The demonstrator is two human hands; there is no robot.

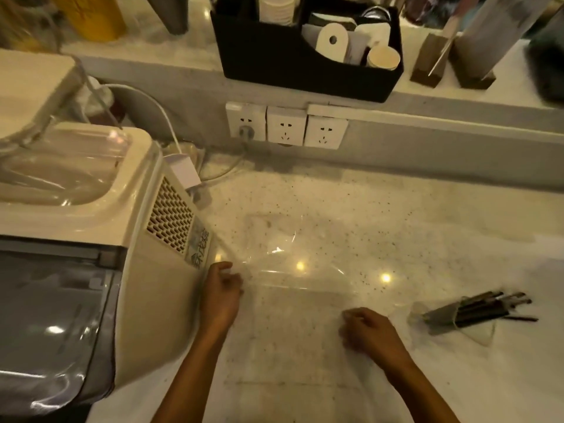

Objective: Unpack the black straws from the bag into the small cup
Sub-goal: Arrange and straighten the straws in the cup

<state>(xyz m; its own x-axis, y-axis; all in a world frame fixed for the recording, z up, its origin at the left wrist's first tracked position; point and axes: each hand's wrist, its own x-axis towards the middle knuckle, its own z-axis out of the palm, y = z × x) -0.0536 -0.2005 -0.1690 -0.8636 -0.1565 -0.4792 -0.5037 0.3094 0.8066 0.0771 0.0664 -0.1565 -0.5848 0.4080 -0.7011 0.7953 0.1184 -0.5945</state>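
A clear plastic bag [293, 270] lies flat and see-through on the speckled counter [427, 215]. My left hand [221, 296] pinches its left edge and my right hand [370, 331] pinches its right edge near the front. No straws show inside the bag. To the right, a small cup [442, 319] lies on its side with a bunch of black straws [491, 306] sticking out of its mouth toward the right.
A large cream machine [100, 227] with a vent grille fills the left side, touching the bag's left edge. Three wall sockets [287, 125] sit at the back, one with a plug. A black caddy [305, 62] of paper cups stands on the raised ledge.
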